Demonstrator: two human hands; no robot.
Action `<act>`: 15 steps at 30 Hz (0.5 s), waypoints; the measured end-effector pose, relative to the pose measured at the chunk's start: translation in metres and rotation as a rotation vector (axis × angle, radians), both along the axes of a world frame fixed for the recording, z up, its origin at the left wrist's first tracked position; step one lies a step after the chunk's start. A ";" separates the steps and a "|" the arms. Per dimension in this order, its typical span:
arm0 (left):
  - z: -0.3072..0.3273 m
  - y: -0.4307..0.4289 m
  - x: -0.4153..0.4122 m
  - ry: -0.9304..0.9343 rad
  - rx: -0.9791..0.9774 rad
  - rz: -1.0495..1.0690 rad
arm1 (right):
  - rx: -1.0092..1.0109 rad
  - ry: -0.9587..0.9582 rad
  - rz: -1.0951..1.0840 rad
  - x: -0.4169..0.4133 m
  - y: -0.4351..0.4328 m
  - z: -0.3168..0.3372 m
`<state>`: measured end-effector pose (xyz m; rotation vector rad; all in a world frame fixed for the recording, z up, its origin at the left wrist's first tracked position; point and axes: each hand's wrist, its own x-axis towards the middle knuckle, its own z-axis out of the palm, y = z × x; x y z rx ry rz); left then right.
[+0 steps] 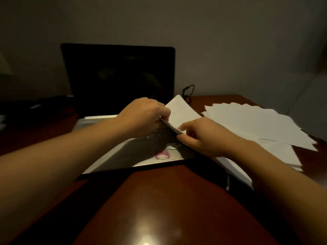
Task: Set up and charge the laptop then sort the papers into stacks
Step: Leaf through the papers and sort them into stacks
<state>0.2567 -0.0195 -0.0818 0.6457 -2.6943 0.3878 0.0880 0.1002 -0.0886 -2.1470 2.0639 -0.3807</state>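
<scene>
An open silver laptop [123, 152] with a dark screen [118, 75] stands on the brown desk. Above its keyboard I hold a thin white stack of papers [182, 112], tilted on edge. My left hand [143, 115] grips the stack's far left edge. My right hand [201, 137] pinches its near edge. A fanned spread of loose white papers [256, 124] lies to the right on the desk, over another flat pile [283, 154]. A black cable [188, 91] loops behind the laptop's right side.
A pink sticker [161, 155] marks the laptop's palm rest. Dark objects [44, 103] sit at the desk's far left. The glossy desk top [159, 209] stretches toward me. A plain wall rises behind.
</scene>
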 end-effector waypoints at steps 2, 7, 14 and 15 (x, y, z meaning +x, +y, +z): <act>-0.001 0.000 0.041 0.004 0.013 0.054 | -0.005 0.049 0.070 0.033 -0.008 0.003; -0.004 0.000 0.138 0.041 0.116 0.185 | -0.035 0.074 0.213 0.105 -0.029 -0.001; -0.024 -0.022 0.225 0.126 0.236 0.426 | 0.108 0.132 0.326 0.163 -0.060 -0.010; -0.028 -0.026 0.230 0.198 0.257 0.465 | 0.113 0.137 0.332 0.166 -0.064 -0.011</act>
